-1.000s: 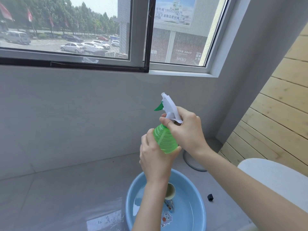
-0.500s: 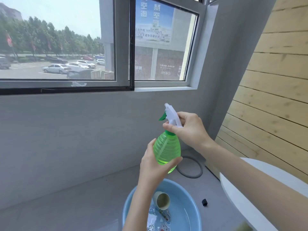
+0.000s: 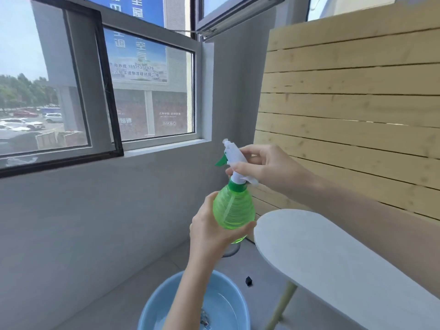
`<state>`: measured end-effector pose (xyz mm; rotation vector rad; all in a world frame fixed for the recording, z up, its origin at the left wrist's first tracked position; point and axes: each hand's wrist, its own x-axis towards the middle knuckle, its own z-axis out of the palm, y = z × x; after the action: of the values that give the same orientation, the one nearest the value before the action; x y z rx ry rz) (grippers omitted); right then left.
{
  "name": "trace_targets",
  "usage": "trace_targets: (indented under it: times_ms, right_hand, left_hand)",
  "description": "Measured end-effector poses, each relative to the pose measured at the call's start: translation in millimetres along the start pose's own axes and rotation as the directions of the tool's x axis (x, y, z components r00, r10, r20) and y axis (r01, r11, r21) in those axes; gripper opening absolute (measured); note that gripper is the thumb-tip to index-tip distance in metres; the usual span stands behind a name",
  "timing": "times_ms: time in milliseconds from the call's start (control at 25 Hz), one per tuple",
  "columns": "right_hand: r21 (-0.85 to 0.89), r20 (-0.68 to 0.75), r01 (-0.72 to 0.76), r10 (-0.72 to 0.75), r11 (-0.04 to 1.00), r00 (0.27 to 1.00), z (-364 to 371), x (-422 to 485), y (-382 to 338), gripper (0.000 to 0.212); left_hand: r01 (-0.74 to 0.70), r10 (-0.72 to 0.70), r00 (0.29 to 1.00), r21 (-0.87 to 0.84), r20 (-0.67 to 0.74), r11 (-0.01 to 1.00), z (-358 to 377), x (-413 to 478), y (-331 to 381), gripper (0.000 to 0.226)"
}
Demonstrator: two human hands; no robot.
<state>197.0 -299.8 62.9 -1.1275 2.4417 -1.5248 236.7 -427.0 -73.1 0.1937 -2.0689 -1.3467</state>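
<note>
A clear green spray bottle point(image 3: 234, 209) with a white spray head point(image 3: 234, 159) and a green trigger is held upright in front of me. My left hand point(image 3: 209, 231) grips the bottle's round body from below and from the left. My right hand point(image 3: 266, 167) holds the white spray head, its fingers curled round it just above the green collar. The nozzle points left towards the window.
A light blue basin point(image 3: 166, 298) with water stands on the grey floor below my left arm. A white oval table top point(image 3: 333, 265) on a pale leg is at the right. Wooden slats point(image 3: 352, 110) line the right wall. A small black piece point(image 3: 249, 281) lies on the floor. The window point(image 3: 152, 91) is ahead.
My view has lifted and turned right, so the basin sank low and the white table came into view. Both hands kept their hold on the bottle, now held upright.
</note>
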Motion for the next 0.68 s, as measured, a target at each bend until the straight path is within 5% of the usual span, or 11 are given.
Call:
trace_targets:
  times_ms: [320,680]
  right_hand:
    - [0.141,-0.158,-0.11,0.132,0.984,0.979,-82.8,-86.4,-5.2,0.033]
    - [0.162,-0.416,-0.193,0.245,0.968,0.876,-182.4,-177.8,12.0,0.026]
  left_hand:
    - [-0.169,0.206,0.947,-0.164,0.246,0.972,68.0,-19.6,55.1,0.073]
    - [-0.283,0.377,0.778,-0.256,0.503,0.924,180.3,-49.9,119.8,0.077]
